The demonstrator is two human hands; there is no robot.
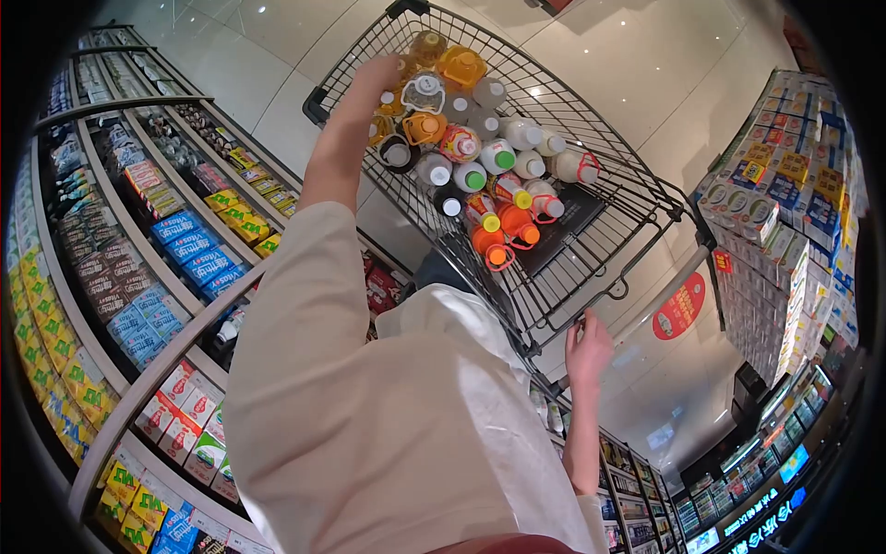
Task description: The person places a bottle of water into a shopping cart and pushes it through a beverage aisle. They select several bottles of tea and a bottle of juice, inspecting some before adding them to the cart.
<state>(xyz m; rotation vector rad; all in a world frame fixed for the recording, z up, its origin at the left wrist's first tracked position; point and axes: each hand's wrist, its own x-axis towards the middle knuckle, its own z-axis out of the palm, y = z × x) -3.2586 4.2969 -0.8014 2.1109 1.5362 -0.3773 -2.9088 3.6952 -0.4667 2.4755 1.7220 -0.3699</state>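
Observation:
A black wire shopping cart (604, 189) stands in front of me, holding several drink bottles (480, 175) with orange, green, white and yellow caps. My left hand (372, 81) reaches over the cart's left rim, and its fingers curl on a yellow juice bottle (386, 103) among the others. The fingertips are partly hidden. My right hand (588, 349) is closed around the cart handle (660, 286), a grey bar at the near end of the cart. My cream-sleeved arm and shirt fill the lower middle of the view.
A curved shelf unit (138, 277) on the left carries rows of boxed drink cartons in blue, yellow and brown. On the right stands a tall stack of boxed goods (784, 212). The glossy tiled floor (646, 55) lies beyond the cart. More shelves run along the lower right.

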